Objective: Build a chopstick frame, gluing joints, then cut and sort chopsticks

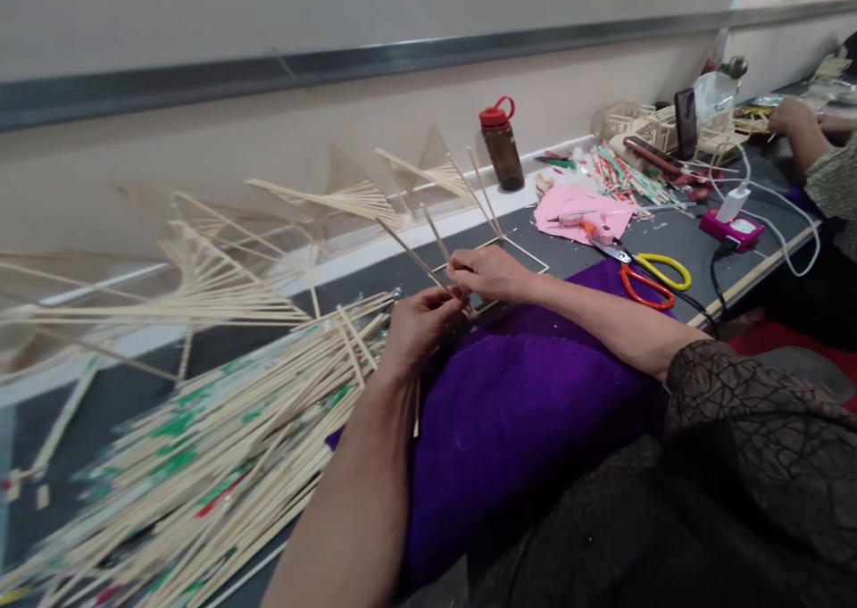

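head view: the left hand (428, 318) and the right hand (492, 273) meet over the counter (354, 278), about midway between its back edge by the wall and its front edge. between them is the near side of a stick frame (526, 253), a four-sided outline lying on the counter, with thin sticks rising from its far corner.

the left grip is closed in a pinch on the lower part of a slanting stick (408, 251), whose free end leans toward the back edge. the right grip has its fingers curled together right beside it; what they pinch, if anything, is hidden, so that cannot be told. a purple cloth (528, 403) covers the front edge under the forearms.

the step in hand looks like fixing a stick at a near corner of the frame. the next move, as judged here, calls for a steady pinch at the foot of the stick and a check of its lean against the other uprights before easing off; a joint let go too soon could tip.

a glue gun (589, 224) rests on a pink sheet (569, 202) toward the right end of the counter, with scissors (633, 263) just beside it, nearer the front edge. a bundle of sticks (247, 420) fills the left end.
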`<act>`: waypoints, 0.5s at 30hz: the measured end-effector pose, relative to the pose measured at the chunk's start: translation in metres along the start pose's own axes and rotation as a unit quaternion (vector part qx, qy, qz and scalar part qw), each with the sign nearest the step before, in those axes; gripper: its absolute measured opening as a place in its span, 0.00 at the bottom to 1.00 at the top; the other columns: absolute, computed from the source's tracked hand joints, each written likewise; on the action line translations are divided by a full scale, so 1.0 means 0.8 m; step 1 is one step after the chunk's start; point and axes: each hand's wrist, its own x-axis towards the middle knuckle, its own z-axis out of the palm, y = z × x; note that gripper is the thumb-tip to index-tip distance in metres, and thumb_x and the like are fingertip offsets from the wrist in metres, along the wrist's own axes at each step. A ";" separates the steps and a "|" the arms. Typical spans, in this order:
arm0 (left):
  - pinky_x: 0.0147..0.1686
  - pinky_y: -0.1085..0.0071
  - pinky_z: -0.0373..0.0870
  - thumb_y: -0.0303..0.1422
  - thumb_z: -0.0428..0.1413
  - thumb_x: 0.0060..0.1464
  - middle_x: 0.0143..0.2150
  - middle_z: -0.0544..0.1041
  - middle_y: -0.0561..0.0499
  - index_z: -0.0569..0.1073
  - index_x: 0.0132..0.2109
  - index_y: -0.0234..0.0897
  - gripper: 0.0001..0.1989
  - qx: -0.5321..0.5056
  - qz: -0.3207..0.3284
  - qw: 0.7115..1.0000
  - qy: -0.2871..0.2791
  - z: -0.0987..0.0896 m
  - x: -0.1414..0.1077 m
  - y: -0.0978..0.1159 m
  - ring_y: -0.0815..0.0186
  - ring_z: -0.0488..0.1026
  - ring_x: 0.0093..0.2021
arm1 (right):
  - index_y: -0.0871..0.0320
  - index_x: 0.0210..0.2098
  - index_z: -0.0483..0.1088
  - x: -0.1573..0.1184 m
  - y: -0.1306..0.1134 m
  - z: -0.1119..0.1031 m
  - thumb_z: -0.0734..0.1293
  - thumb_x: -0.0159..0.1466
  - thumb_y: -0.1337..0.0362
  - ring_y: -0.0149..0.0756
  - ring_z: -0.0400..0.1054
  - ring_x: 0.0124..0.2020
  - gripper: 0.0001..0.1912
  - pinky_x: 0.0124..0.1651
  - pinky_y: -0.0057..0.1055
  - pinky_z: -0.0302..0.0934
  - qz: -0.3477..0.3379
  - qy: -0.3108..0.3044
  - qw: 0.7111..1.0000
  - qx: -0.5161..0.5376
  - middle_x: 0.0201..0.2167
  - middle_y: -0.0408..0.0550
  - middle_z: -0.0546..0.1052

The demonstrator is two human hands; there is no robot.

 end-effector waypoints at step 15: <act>0.20 0.72 0.59 0.38 0.63 0.37 0.23 0.76 0.48 0.81 0.32 0.36 0.13 0.007 0.024 1.000 -0.001 0.003 0.002 0.001 0.68 0.66 0.21 | 0.64 0.37 0.78 -0.084 0.135 -0.171 0.63 0.63 0.58 0.43 0.72 0.42 0.16 0.41 0.31 0.61 0.337 0.129 0.891 -0.276 0.39 0.60 0.80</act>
